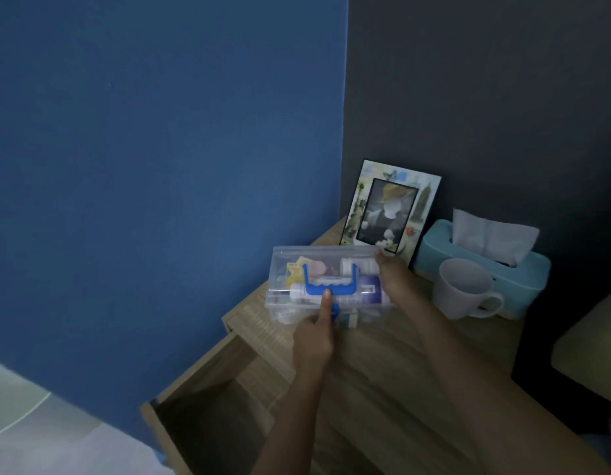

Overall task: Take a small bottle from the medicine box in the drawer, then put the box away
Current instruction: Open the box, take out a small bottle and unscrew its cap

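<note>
A clear plastic medicine box (pixel 290 258) with a blue handle and a blue front latch rests on the wooden nightstand (pixel 393 371). Its lid is down. Through the lid I see a white and purple bottle (pixel 372 293) lying inside among packets. My left hand (pixel 316 332) grips the front edge, thumb pressed on the lid just below the handle, beside the latch. My right hand (pixel 396 286) holds the box's right end. The drawer (pixel 211 402) below stands pulled out and looks dark and bare inside.
Behind the box leans a picture frame (pixel 391 210). A white mug (pixel 463 289) and a teal tissue box (pixel 523 269) stand to the right. A blue wall is on the left, a dark wall behind. Pale bedding shows at bottom left.
</note>
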A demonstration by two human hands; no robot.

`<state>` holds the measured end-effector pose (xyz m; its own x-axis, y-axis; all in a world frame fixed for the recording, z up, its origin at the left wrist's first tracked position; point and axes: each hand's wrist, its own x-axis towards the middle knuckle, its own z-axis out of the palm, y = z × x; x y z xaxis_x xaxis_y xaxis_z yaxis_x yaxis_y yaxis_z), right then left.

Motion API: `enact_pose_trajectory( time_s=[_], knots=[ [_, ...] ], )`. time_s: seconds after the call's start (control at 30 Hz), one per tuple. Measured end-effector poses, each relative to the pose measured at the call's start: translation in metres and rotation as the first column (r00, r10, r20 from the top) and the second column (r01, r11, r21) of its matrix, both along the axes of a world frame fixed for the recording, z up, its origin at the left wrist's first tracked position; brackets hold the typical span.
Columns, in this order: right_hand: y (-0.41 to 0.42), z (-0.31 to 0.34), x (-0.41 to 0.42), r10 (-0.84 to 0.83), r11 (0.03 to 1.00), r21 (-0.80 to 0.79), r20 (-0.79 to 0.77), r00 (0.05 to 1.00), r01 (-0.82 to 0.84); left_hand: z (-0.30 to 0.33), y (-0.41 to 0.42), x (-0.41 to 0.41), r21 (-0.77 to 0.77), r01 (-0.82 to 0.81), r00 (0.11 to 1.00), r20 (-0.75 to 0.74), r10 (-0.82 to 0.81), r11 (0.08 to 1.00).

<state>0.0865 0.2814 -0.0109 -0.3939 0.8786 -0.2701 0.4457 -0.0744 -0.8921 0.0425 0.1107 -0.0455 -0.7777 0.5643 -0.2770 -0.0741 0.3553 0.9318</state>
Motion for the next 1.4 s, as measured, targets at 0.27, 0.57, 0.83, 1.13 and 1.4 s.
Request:
enact_pose_trajectory(
  time_s=[0.27, 0.57, 0.83, 1.13, 1.4],
  knots=[
    [0.000, -0.003, 0.001, 0.000, 1.000, 0.017, -0.020, 1.000, 0.001, -0.008, 0.000, 0.005, 0.075, -0.099, 0.995, 0.007, 0.099, 0.992],
    [-0.002, -0.002, 0.000, -0.024, 0.998, 0.054, 0.020, 1.000, 0.023, -0.008, -0.004, 0.010, 0.198, -0.037, 0.981, 0.192, -0.002, 0.979],
    [0.000, -0.003, 0.000, -0.012, 1.000, 0.021, -0.012, 1.000, 0.012, -0.003, 0.001, 0.013, 0.185, -0.079, 0.991, 0.117, 0.058, 0.980],
    [-0.001, -0.004, -0.001, -0.010, 1.000, 0.019, -0.013, 1.000, 0.011, -0.004, 0.004, 0.020, 0.240, -0.114, 0.991, 0.101, 0.092, 0.964],
    [0.000, -0.005, 0.000, -0.007, 0.999, 0.032, -0.011, 1.000, 0.007, -0.005, -0.005, 0.023, 0.343, -0.095, 0.980, 0.199, 0.026, 0.934]
  ],
)
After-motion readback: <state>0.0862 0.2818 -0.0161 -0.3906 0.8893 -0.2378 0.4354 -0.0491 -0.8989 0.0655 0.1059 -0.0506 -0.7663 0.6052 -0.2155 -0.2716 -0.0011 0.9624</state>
